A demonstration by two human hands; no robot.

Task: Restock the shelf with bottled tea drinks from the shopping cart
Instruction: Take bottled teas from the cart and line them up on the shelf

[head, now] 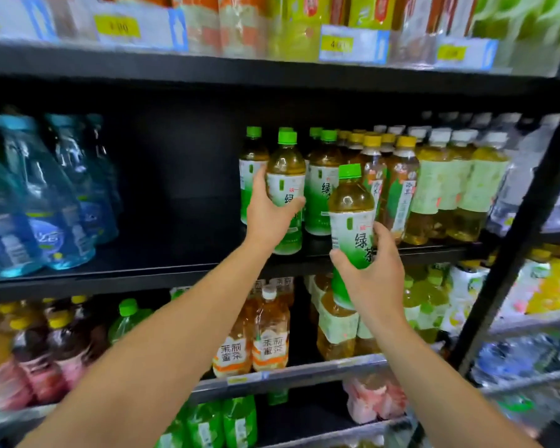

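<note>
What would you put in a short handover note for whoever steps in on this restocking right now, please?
Left hand: gripping a green-cap tea bottle standing at the front of the middle shelf.
Right hand: holding a second green tea bottle in the air, in front of the shelf edge, not yet set down.
Done: several green-cap bottles already stand in the row.
Left: place the held bottle, then fill the dark empty stretch left of the row, towards the blue bottles. The cart is out of view.

A dark shelf (175, 273) is holding everything: tea bottles (320, 182) are standing at its right half, pump bottles (46, 202) at its far left, a bare gap lying between them.
</note>
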